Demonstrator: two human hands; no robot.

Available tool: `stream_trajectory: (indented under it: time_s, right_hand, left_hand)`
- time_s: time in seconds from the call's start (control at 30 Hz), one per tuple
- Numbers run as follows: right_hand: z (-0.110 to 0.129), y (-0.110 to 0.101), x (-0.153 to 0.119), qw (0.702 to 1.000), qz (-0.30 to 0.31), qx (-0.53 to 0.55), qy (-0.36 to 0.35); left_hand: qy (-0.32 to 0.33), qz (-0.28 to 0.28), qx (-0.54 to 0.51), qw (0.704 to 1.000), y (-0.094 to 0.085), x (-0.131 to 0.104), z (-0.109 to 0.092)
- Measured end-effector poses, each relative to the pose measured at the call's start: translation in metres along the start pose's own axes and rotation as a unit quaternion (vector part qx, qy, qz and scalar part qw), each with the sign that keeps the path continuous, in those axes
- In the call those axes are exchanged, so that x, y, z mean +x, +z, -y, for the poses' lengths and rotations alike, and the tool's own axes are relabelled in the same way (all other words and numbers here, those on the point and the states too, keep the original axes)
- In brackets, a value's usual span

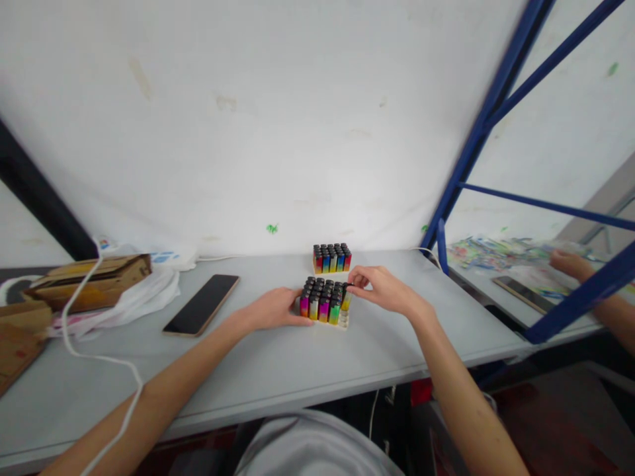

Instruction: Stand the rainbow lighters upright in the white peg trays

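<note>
On the grey table, a pale tray (pixel 343 323) holds rows of lighters (pixel 323 308) with black tops and pink, purple, green and silver-yellow bodies. Bare round slots show at its near right corner. My left hand (pixel 278 309) grips the tray's left side, thumb at the near corner and fingers behind. With my right hand (pixel 380 287), I pinch the black top of a yellow lighter (pixel 346 302) at the tray's right edge. Whether this lighter is fully seated in its slot, I cannot tell. Behind stands a second tray of lighters (pixel 332 259), touched by neither hand.
A smartphone (pixel 202 305) lies left of my left hand. Farther left are cardboard boxes (pixel 92 281), plastic bags (pixel 149 294) and a white cable (pixel 126 362) crossing my left forearm. A blue metal frame (pixel 476 145) rises on the right, with another person's hand (pixel 570 264) beyond it.
</note>
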State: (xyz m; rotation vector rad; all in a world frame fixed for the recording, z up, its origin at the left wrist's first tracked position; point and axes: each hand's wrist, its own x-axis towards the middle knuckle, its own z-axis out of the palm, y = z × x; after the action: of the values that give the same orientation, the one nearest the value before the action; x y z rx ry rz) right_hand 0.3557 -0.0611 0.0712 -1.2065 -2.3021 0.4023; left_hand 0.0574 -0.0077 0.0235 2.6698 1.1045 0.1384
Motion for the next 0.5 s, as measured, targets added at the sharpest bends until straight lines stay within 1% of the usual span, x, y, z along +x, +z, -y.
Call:
stream_trajectory:
  time_s: [0.13, 0.33, 0.5]
  right_hand:
    - [0.003, 0.000, 0.000, 1.000, -0.005, 0.003, 0.000]
    - [0.012, -0.003, -0.002, 0.995, 0.070, 0.069, -0.016]
    - [0.014, -0.005, -0.004, 0.996, 0.072, 0.058, 0.006]
  left_hand:
    - [-0.001, -0.002, -0.008, 1.000, 0.000, 0.000, 0.000]
    - [0.011, -0.011, -0.027, 1.000, 0.000, -0.001, 0.002]
    - [0.007, -0.018, -0.026, 0.999, 0.000, -0.001, 0.001]
